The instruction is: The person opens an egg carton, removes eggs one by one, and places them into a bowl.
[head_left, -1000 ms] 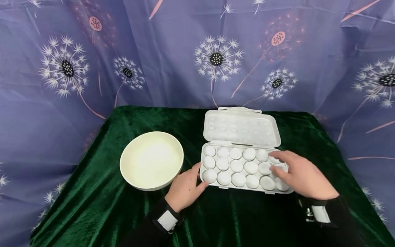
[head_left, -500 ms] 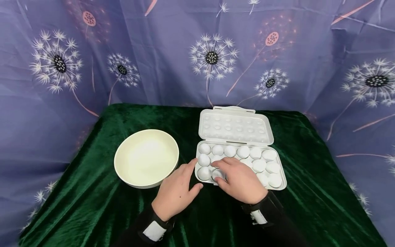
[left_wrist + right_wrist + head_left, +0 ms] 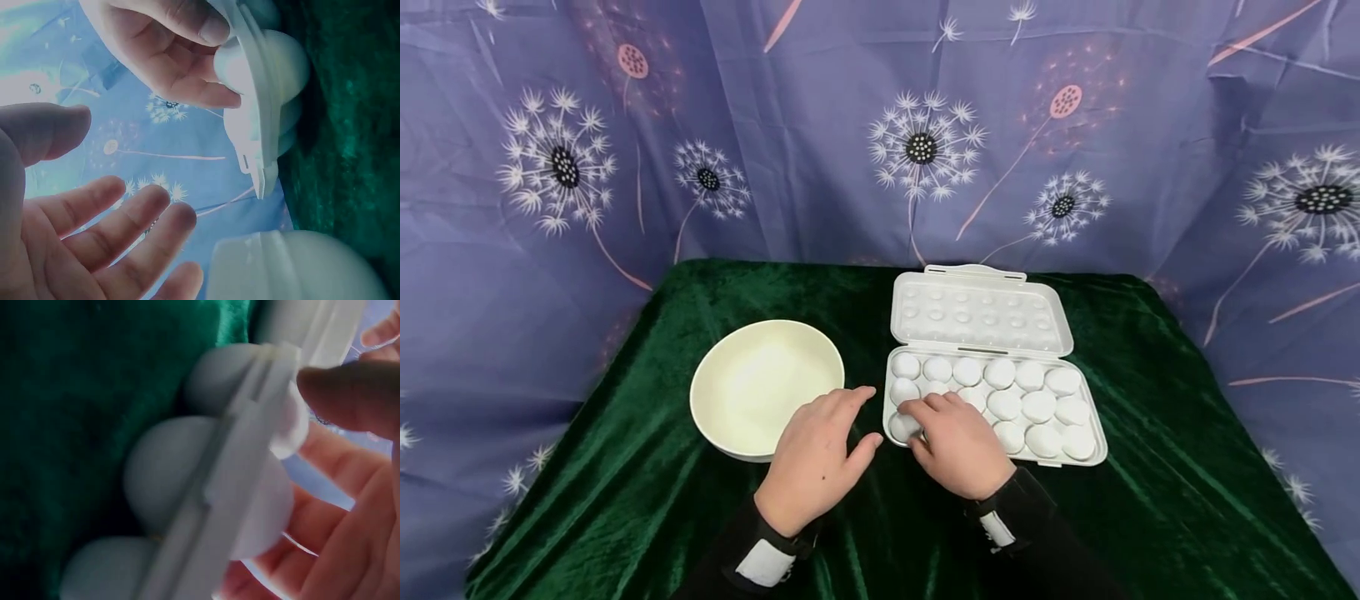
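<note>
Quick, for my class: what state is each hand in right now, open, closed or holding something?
Left hand: open, holding nothing.
Right hand: curled around a white egg in the tray; firmness cannot be told.

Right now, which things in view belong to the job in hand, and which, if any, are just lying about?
Belong to the job:
white eggs
open egg box
right hand, at a corner egg
left hand, holding nothing
cream bowl, probably, beside the box

Only surroundings:
green velvet cloth, under bowl and box
dandelion-print curtain, behind
</note>
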Demonstrator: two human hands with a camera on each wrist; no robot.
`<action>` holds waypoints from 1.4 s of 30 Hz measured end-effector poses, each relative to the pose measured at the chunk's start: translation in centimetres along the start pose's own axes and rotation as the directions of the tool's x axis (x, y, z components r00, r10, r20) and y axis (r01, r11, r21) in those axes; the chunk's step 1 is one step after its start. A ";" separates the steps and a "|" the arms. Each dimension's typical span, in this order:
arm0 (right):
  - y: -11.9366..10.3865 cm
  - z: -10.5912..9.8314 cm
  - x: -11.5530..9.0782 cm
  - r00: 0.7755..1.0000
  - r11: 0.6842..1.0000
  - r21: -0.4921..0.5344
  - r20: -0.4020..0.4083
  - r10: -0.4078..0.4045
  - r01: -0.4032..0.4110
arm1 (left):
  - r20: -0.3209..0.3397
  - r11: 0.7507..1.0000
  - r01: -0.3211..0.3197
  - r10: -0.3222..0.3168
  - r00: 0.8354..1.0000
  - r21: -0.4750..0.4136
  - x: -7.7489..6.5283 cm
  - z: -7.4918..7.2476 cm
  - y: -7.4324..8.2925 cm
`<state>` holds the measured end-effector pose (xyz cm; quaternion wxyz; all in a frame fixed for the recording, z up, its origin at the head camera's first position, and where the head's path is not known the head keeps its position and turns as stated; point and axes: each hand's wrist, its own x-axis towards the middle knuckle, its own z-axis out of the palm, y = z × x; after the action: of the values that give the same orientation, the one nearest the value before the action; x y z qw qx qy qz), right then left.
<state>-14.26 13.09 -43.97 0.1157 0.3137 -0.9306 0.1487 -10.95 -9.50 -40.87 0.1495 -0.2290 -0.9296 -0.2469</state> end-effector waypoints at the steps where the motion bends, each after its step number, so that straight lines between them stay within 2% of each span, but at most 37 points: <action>1: 0.0 0.2 0.0 1.000 1.000 -0.002 -0.010 -0.002 0.002 | 0.001 1.000 0.001 -0.001 1.000 0.003 0.0 0.0 -0.2; 7: -0.1 0.8 0.1 0.998 1.000 -0.003 -0.068 0.000 -0.001 | 0.001 1.000 0.023 -0.023 1.000 0.020 -0.1 -0.4 -1.1; 15: 0.3 1.6 -0.1 0.991 1.000 0.004 -0.133 0.001 0.000 | 0.012 1.000 0.019 -0.019 1.000 0.005 -0.1 -0.5 -1.4; 21: 0.6 1.2 -0.5 0.986 0.998 0.061 -0.164 0.040 -0.030 | 0.011 1.000 0.010 -0.010 1.000 -0.017 0.0 -0.5 -1.4; 24: 0.5 0.6 -0.4 0.980 0.992 0.121 -0.189 0.062 -0.040 | 0.013 0.999 0.000 0.000 1.000 -0.034 0.1 -0.4 -1.2; 29: -0.3 -0.3 -0.1 0.973 0.965 0.261 -0.228 0.031 0.030 | -0.004 0.997 -0.038 0.038 0.999 -0.066 0.2 -0.3 -0.7; 33: -1.2 -0.6 0.0 0.962 0.939 0.330 -0.274 -0.005 0.099 | -0.028 0.990 -0.085 0.083 0.996 -0.108 0.3 0.0 -0.3; 37: -1.8 -0.9 0.0 0.958 0.914 0.390 -0.286 0.006 0.111 | -0.045 0.985 -0.112 0.107 0.993 -0.132 0.3 0.1 -0.1; 42: -2.1 -1.2 0.1 0.962 0.884 0.454 -0.271 0.014 0.115 | -0.044 0.989 -0.107 0.103 0.994 -0.106 0.2 0.0 0.1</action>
<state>-12.86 11.87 -42.36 0.1651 0.3339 -0.8349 0.4052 -11.05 -9.36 -40.81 0.1675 -0.2807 -0.8985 -0.2930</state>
